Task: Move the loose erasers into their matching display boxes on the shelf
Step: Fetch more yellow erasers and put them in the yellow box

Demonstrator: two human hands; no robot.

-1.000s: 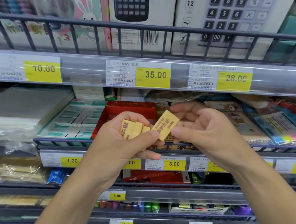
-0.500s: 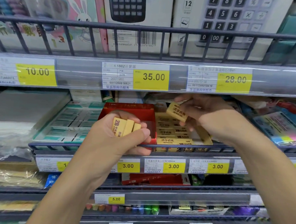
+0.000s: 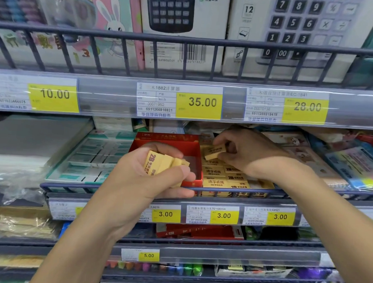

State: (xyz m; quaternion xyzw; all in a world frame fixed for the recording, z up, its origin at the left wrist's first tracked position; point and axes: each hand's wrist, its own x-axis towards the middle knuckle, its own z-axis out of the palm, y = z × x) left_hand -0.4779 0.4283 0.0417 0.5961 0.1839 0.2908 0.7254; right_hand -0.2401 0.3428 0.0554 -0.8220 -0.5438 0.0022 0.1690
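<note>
Yellow eraser (image 3: 214, 152) pinched in the right hand (image 3: 248, 153) fingertips, just over the yellow display box (image 3: 226, 182); left hand (image 3: 155, 174) curls round a stack of erasers (image 3: 165, 162) beside the red box (image 3: 170, 140).

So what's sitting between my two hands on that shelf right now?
In the head view, the red display box lies between the left hand holding the eraser stack and the right hand pinching one eraser.
</note>
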